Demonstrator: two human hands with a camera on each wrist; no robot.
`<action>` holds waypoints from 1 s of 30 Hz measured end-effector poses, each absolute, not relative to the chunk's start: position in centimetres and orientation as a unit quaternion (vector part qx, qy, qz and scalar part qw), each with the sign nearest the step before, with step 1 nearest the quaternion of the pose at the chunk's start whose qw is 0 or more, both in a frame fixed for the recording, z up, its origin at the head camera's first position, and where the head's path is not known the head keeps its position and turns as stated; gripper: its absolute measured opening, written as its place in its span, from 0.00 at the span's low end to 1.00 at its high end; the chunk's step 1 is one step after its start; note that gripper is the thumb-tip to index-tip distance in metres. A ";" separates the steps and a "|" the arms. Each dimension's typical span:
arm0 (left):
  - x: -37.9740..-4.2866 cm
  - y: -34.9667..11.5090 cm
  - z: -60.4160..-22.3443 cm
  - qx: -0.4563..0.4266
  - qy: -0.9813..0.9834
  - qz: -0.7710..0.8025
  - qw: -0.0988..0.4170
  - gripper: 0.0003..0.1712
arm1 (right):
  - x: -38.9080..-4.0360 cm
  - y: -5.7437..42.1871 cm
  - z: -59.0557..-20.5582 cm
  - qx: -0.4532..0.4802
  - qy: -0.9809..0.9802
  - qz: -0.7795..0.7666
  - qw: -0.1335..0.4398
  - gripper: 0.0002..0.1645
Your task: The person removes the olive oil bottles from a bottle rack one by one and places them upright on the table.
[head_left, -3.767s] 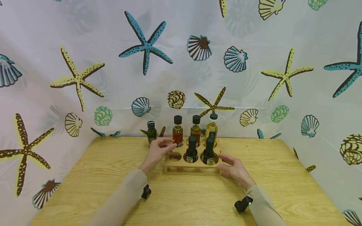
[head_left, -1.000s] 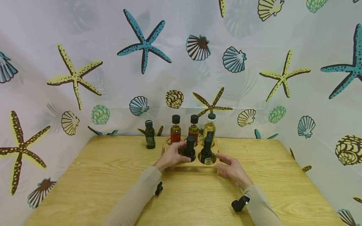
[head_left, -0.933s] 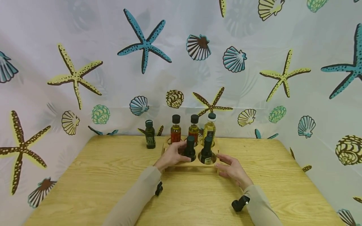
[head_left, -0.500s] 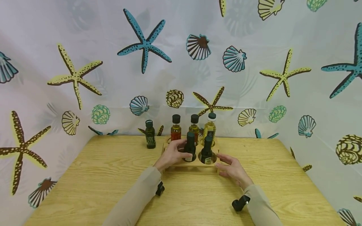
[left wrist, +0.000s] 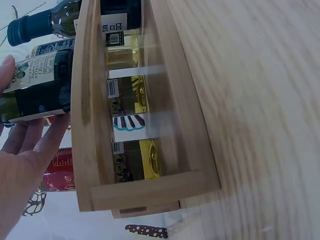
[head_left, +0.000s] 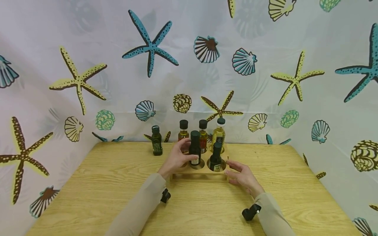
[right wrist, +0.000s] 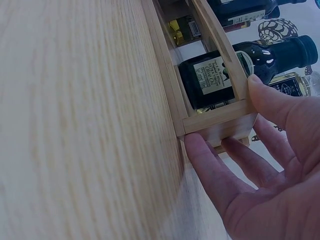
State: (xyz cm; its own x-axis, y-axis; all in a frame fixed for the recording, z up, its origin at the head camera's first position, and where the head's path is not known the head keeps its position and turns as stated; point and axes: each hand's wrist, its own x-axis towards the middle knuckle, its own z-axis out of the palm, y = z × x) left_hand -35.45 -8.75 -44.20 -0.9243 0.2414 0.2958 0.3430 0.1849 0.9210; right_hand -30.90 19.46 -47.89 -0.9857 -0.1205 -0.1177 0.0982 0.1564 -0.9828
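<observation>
grasping a dark bottle [head_left: 195,149] upright above the front middle of a wooden rack [head_left: 201,171], near the counter's [head_left: 277,170] back edge.
gripping with curled fingers of the left hand [head_left: 175,159]; touching the rack's end nearest the counter's right edge with loose, ungrasping fingers of the right hand [head_left: 245,178]; see also, toward the counter's back left corner, a green bottle [head_left: 157,144].

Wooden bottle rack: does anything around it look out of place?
Yes: one small dark-green bottle stands on the wooden table left of the light-brown wooden rack, apart from the other capped bottles. No spill is visible.
</observation>
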 end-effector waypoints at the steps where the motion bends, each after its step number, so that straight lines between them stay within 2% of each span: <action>1: -35.5 -8.9 -44.2 -0.187 -0.768 -0.611 0.046 0.40 | -30.9 19.5 -47.9 -0.007 0.756 -0.649 0.085 0.32; 6: -35.4 -9.7 -43.7 -0.169 -0.784 -0.594 0.066 0.40 | -30.9 19.5 -47.8 -0.007 0.754 -0.651 0.086 0.33; 11: -35.1 -10.7 -43.4 -0.156 -0.780 -0.603 0.056 0.41 | -30.8 19.5 -47.7 -0.006 0.756 -0.649 0.086 0.33; 18: -35.0 -12.6 -43.5 -0.151 -0.780 -0.603 0.076 0.43 | -30.7 19.4 -47.7 -0.004 0.756 -0.649 0.089 0.32; 30: -33.5 -15.1 -42.0 -0.136 -0.782 -0.603 0.075 0.45 | -30.8 19.4 -47.7 -0.003 0.751 -0.654 0.092 0.32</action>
